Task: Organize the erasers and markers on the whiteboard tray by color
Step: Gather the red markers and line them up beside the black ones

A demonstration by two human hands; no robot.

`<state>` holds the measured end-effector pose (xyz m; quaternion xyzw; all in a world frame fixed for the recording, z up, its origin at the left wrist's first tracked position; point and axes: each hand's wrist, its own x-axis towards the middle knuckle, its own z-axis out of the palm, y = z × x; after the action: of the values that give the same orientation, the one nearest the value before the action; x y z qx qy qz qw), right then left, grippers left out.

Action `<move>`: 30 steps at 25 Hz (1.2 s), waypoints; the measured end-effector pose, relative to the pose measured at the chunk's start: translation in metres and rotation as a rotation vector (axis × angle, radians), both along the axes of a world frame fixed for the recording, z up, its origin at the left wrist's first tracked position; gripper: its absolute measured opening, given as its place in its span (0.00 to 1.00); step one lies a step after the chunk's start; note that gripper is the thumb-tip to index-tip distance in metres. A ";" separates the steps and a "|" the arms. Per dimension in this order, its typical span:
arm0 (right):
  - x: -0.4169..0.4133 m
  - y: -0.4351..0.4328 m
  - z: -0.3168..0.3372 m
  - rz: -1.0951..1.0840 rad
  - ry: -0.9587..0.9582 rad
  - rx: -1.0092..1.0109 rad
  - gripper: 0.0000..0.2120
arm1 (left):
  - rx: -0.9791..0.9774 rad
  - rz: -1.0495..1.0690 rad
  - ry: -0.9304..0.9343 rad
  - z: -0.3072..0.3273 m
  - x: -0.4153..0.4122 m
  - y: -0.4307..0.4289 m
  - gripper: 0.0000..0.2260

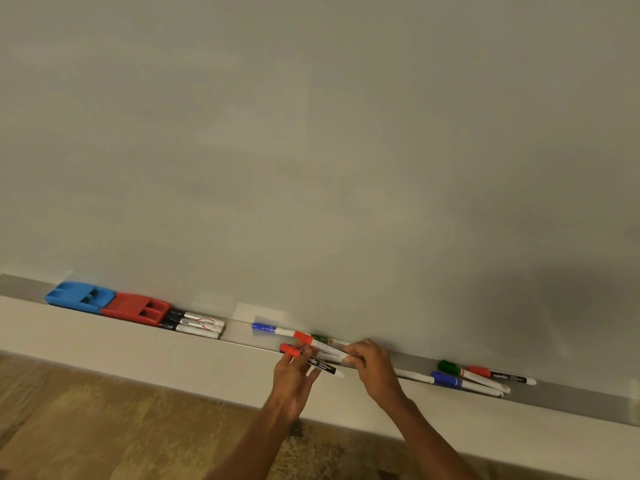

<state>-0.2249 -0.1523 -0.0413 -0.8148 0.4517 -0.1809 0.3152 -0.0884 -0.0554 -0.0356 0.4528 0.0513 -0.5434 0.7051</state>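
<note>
Over the middle of the whiteboard tray [571, 393], the left hand [294, 375] has its fingers clamped on a red-capped black marker [320, 363]. The right hand [372, 365] pinches a red-capped white marker [313, 341]. A blue marker [265, 328] lies just behind. At the left sit a blue eraser [79, 296], a red eraser [136, 308] and black markers [197, 323]; mixed markers [464, 377] lie to the right.

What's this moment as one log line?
left hand: holds red marker | right hand: holds second red marker | blue eraser, red eraser: touching, on tray
</note>
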 end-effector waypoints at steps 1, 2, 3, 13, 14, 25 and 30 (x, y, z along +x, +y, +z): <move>-0.003 0.000 0.000 0.002 -0.022 0.000 0.09 | -0.002 -0.008 -0.002 0.001 -0.004 -0.003 0.12; -0.008 -0.001 0.000 0.005 -0.032 0.003 0.09 | -0.007 -0.014 -0.001 0.002 -0.009 -0.006 0.13; -0.013 -0.001 -0.001 0.014 -0.034 0.002 0.08 | -0.015 -0.018 -0.001 0.001 -0.013 -0.009 0.13; -0.080 -0.011 -0.001 -0.020 -0.092 0.022 0.11 | -0.054 -0.051 -0.011 -0.009 -0.059 -0.037 0.13; -0.093 -0.015 -0.002 -0.075 -0.121 0.004 0.11 | -0.056 -0.052 -0.001 -0.010 -0.063 -0.040 0.12; -0.240 -0.056 -0.009 -0.546 0.143 -0.276 0.05 | -0.041 -0.032 0.097 -0.019 -0.098 -0.068 0.09; -0.261 -0.067 -0.024 -0.417 0.440 -0.300 0.18 | -0.009 -0.027 0.104 -0.020 -0.096 -0.070 0.09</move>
<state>-0.4861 -0.2188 -0.0650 -0.7617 0.6342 -0.1255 0.0428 -0.1844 -0.1250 -0.0558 0.4215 0.0790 -0.5760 0.6960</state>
